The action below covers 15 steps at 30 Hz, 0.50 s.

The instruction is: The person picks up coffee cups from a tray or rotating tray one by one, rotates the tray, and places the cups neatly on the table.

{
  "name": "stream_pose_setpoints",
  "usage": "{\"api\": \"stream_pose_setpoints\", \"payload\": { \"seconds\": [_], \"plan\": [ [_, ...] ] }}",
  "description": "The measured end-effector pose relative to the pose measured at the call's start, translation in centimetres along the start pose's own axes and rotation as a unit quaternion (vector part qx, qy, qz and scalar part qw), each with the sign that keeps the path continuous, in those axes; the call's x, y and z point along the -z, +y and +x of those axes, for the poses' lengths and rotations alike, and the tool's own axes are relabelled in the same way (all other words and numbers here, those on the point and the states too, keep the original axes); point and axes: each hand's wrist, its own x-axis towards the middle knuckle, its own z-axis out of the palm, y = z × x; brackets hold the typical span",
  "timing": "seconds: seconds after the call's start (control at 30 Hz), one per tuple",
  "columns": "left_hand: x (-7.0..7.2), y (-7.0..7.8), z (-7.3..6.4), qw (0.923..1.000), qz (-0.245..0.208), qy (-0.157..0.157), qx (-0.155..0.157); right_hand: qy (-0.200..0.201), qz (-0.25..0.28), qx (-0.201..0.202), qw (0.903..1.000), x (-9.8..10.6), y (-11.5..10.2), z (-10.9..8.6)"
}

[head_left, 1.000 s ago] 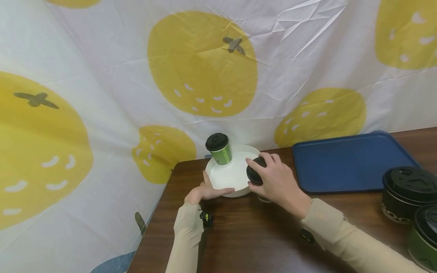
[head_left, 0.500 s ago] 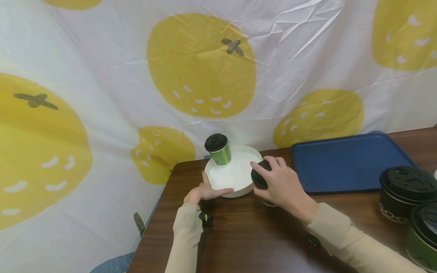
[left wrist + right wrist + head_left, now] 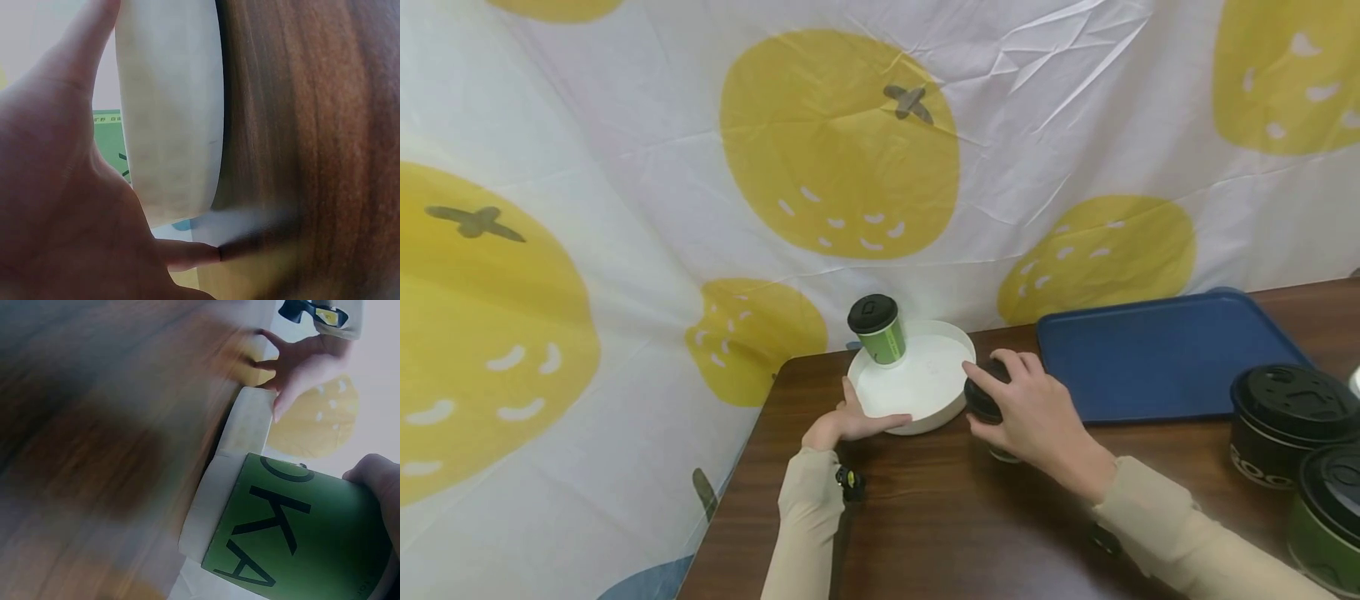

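Observation:
My right hand (image 3: 1037, 417) grips a paper cup from above, fingers around its black lid (image 3: 983, 398). In the right wrist view the cup (image 3: 300, 531) shows a green wall with large dark letters and a white lower band, close over the table. It is just right of a round white tray (image 3: 917, 392) with a low rim. My left hand (image 3: 853, 419) is at the tray's near left side, thumb stretched along the rim and fingers extended. A second green cup (image 3: 883, 337) with a black lid stands upright on the tray, toward the back left.
A blue rectangular tray (image 3: 1165, 358) lies at the right rear of the brown table (image 3: 925, 525). Nearer, at the right edge, are a black lidded tub (image 3: 1270, 450) and a green lidded tub (image 3: 1326, 542). A fruit-patterned curtain (image 3: 970, 200) hangs behind the table.
My right hand and the gripped cup have shifted right and slightly nearer, away from the white tray's rim. My left hand stays at the tray.

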Motion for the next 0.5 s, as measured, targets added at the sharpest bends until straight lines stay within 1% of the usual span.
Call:
{"api": "stream_pose_setpoints", "payload": {
  "seconds": [0.27,0.5],
  "plan": [
    [0.1,0.1,-0.1,0.9999,0.008,0.000,0.009,0.000,-0.002,-0.007,1.0000,0.7,0.6,-0.9],
    [0.1,0.1,-0.1,0.9999,0.003,-0.002,0.010,0.004,0.002,-0.012,0.9999,1.2,1.2,-1.6]
  ]
}}
